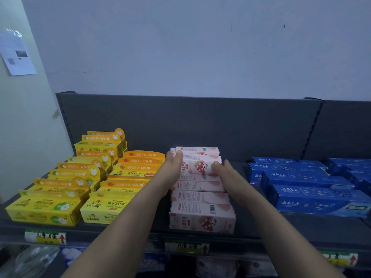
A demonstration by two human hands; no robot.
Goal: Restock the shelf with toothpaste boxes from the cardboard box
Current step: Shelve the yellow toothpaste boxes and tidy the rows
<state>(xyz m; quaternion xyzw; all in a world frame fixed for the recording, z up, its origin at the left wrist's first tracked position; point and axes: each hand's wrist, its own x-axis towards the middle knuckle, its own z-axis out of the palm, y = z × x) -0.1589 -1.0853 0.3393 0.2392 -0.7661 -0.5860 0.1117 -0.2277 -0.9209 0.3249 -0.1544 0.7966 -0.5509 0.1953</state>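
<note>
A pink toothpaste box (197, 166) with a strawberry figure sits raised on the back of a row of pink boxes (201, 216) on the dark shelf (124, 229). My left hand (172, 164) holds its left end, thumb on top. My right hand (224, 171) grips its right end with curled fingers. More pink boxes (197, 151) stand behind it. The cardboard box is out of view.
Yellow and orange toothpaste boxes (60, 205) fill the shelf's left part in two rows. Blue boxes (313, 195) lie stacked on the right. The grey back panel (190, 121) rises behind. Price labels (45, 236) line the front edge; a lower shelf holds packaged goods.
</note>
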